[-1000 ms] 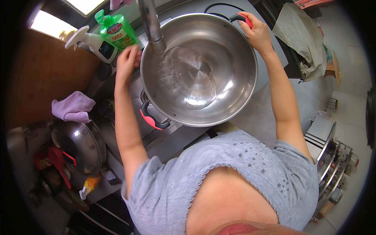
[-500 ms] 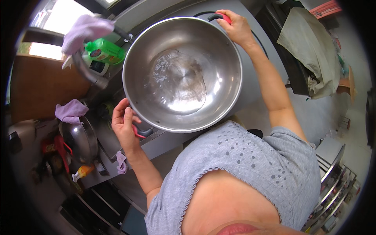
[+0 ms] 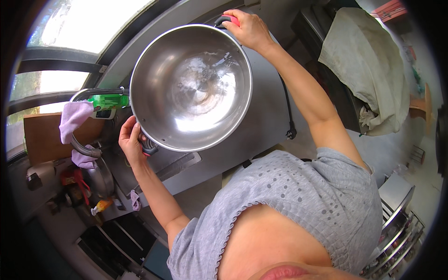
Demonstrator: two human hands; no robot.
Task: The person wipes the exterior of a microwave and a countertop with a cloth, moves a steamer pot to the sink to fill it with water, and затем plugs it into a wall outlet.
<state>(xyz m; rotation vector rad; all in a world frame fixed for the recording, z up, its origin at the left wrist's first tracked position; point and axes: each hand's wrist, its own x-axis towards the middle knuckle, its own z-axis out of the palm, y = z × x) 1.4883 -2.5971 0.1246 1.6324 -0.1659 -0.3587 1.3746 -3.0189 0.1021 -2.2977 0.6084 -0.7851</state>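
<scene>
A large, deep stainless steel pan (image 3: 156, 77) with two red-and-black handles is held up over the counter, its open top facing me. A little clear water (image 3: 219, 65) lies inside, toward the far right of its wall. My right hand (image 3: 249, 32) is closed around the far handle (image 3: 226, 20). My left hand (image 3: 132, 142) is at the near-left rim, thumb against the pan's edge, beside the other handle (image 3: 149, 149). That hand's grip is partly hidden by the pan.
Left of the pan, a curved faucet (image 3: 91, 151) carries a purple cloth (image 3: 74, 119). Behind it are a green bottle (image 3: 108, 101) and a window. A sink edge (image 3: 179, 163) shows below the pan. A black plug (image 3: 291, 133) hangs over the counter's right edge. A draped cloth (image 3: 364, 70) covers something at right.
The pan has moved left with both hands, and the view has shifted. The water has run from the pan's left-middle toward its far right. My left hand's fingers have drawn in against the rim.
</scene>
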